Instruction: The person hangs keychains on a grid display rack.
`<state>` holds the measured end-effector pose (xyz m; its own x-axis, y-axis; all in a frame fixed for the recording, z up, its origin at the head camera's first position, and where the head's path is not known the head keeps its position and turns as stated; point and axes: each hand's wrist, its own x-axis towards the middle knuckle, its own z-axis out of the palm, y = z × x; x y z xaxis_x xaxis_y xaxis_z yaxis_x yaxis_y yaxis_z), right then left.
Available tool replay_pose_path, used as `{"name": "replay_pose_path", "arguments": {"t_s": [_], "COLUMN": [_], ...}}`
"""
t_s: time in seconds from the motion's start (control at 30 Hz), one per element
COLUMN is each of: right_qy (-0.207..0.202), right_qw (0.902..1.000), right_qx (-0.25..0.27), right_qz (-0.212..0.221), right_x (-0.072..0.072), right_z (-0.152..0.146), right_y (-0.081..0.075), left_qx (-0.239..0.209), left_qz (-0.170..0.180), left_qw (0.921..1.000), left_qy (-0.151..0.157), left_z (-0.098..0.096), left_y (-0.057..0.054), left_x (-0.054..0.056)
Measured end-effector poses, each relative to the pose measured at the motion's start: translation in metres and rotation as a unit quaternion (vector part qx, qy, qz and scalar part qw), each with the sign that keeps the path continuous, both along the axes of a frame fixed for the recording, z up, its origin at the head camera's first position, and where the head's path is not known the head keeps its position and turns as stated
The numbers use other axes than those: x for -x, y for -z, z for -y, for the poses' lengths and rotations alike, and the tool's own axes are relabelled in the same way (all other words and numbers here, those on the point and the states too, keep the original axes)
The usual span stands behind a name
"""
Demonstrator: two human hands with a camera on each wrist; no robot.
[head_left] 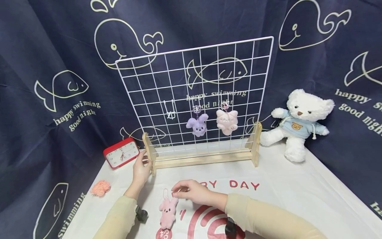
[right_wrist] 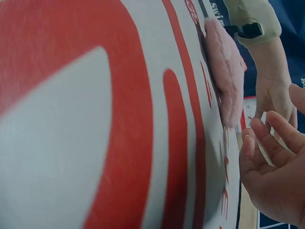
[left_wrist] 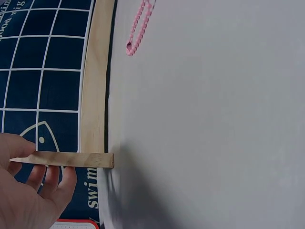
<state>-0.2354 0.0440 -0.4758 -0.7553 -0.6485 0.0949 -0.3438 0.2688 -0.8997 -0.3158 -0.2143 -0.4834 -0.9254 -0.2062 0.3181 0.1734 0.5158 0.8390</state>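
A white wire grid rack (head_left: 191, 79) stands on a wooden base. My left hand (head_left: 141, 169) holds the rack's left wooden end piece (left_wrist: 66, 159), with the thumb on one side and the fingers on the other in the left wrist view. On the white tablecloth lies a pink plush keychain (head_left: 168, 213), its pink bead chain (left_wrist: 137, 31) pointing toward the rack. My right hand (head_left: 194, 192) hovers beside the plush's head and chain, fingers loosely bent; in the right wrist view nothing shows between them. A purple bunny plush (head_left: 198, 126) and a pale pink plush (head_left: 227, 122) hang from the grid.
White hooks (head_left: 170, 109) hang on the grid's left part. A red-framed clock (head_left: 121, 152) stands left of the rack, and a coral yarn bundle (head_left: 100, 188) lies nearer. A white teddy bear (head_left: 298, 124) sits at the right, against the dark printed curtain (head_left: 209, 23).
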Motion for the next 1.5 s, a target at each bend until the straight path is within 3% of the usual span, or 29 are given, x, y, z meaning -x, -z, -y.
{"name": "replay_pose_path", "arguments": {"t_s": [0.2, 0.5, 0.6, 0.93, 1.5], "right_qy": [-0.019, 0.004, 0.012, 0.003, -0.009], "right_qw": [0.9997, 0.9999, 0.9998, 0.9933, 0.9891], "right_qx": [-0.005, -0.009, -0.016, -0.081, -0.116], "right_qz": [0.012, 0.003, -0.001, -0.083, -0.091], "right_x": [-0.008, -0.011, -0.010, -0.003, 0.009], "right_z": [0.011, 0.018, 0.020, 0.032, 0.042], "right_y": [0.008, 0.012, 0.015, 0.011, 0.011], "left_qx": [-0.005, -0.009, -0.007, -0.003, -0.005], "left_qz": [-0.001, -0.004, -0.003, 0.001, -0.004], "left_qw": [1.0000, 0.9999, 1.0000, 1.0000, 1.0000], "left_qy": [0.003, 0.007, 0.006, 0.006, 0.007], "left_z": [0.000, 0.000, 0.000, 0.001, 0.002], "left_y": [0.000, 0.000, 0.001, -0.001, 0.000], "left_x": [-0.003, 0.000, 0.001, 0.000, 0.002]}}
